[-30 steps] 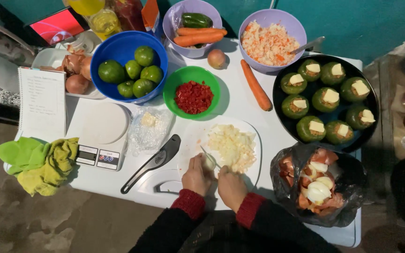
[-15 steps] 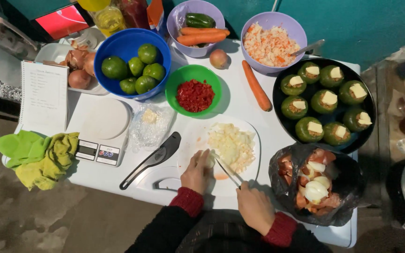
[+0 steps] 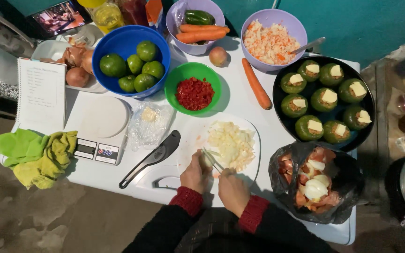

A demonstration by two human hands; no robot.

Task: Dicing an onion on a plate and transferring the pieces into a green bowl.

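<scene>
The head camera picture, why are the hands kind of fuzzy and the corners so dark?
Head view: the left hand and right hand look slightly soft at the white cutting board; the table top is brightly lit, while the floor and right edge fall into shadow; the bowls cast dark shadows.

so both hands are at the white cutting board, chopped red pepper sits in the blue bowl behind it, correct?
Not quite. In the head view the chopped red pepper sits in the green bowl; the blue bowl holds green fruit. The left hand and right hand are indeed at the white cutting board.
</scene>
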